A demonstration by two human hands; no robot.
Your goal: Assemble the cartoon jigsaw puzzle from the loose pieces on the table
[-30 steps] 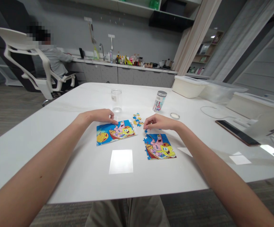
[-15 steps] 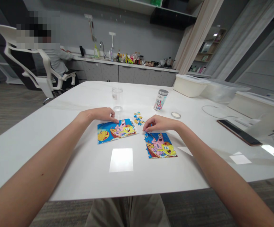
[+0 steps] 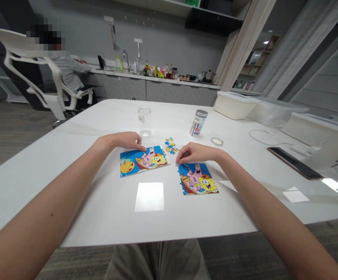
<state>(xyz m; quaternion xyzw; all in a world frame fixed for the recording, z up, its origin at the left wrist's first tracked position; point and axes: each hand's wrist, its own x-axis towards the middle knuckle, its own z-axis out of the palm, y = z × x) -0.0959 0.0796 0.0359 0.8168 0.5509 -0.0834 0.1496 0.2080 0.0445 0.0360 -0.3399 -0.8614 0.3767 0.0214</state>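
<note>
My left hand (image 3: 128,140) rests at the top edge of a printed cartoon picture card (image 3: 145,161), its thumb on the card and its other fingers curled. To the right lies a partly joined jigsaw puzzle (image 3: 198,179) with the same cartoon figures and a jagged left edge. My right hand (image 3: 191,152) is over its upper left corner, thumb and fingers pinched on a puzzle piece mostly hidden beneath them. Several loose puzzle pieces (image 3: 171,146) lie in a small cluster between the hands.
Behind the hands stand a clear jar (image 3: 145,122) and a printed canister (image 3: 198,123), with a ring-shaped lid (image 3: 217,142) nearby. A dark tablet-like device (image 3: 294,163) and storage boxes (image 3: 235,105) are at the right. A person (image 3: 72,74) sits beyond the table at the left.
My right fingers have shifted slightly at the puzzle's upper left corner, and the piece there sits closer against the joined part. My left hand and the card stay put.
</note>
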